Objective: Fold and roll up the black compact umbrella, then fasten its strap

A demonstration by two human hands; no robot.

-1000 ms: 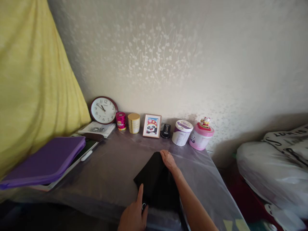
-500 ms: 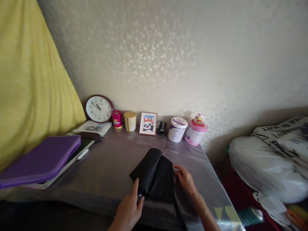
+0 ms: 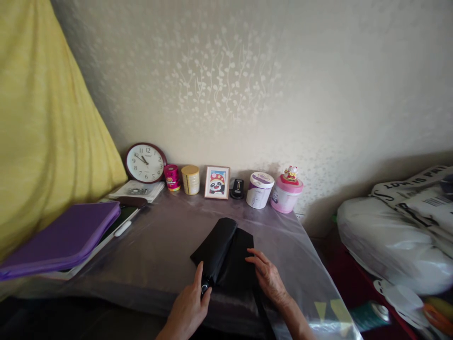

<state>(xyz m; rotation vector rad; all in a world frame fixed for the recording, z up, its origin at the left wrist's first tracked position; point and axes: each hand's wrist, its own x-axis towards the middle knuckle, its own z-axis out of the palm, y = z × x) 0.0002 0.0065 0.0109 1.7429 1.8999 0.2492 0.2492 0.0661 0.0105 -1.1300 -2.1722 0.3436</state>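
Observation:
A black folding umbrella (image 3: 217,245) lies on the table, its canopy cloth loosely folded with one panel spread out to the right. My left hand (image 3: 189,304) is closed around its handle end, where a silver ring shows between thumb and index finger. Over the right edge of the spread panel rests my right hand (image 3: 267,276), fingers stretched out and touching the cloth. A dark strap hangs from the umbrella toward the table's front edge, beside my right wrist.
Along the wall stand a clock (image 3: 146,163), a pink tin (image 3: 171,178), a yellow-lidded can (image 3: 191,180), a picture frame (image 3: 217,183), a white tub (image 3: 260,190) and a pink tub (image 3: 286,194). A purple folder (image 3: 60,238) lies left; white bags (image 3: 392,245) sit right.
My right hand has moved left from beside the umbrella onto the edge of its spread cloth. My left hand keeps its hold on the handle.

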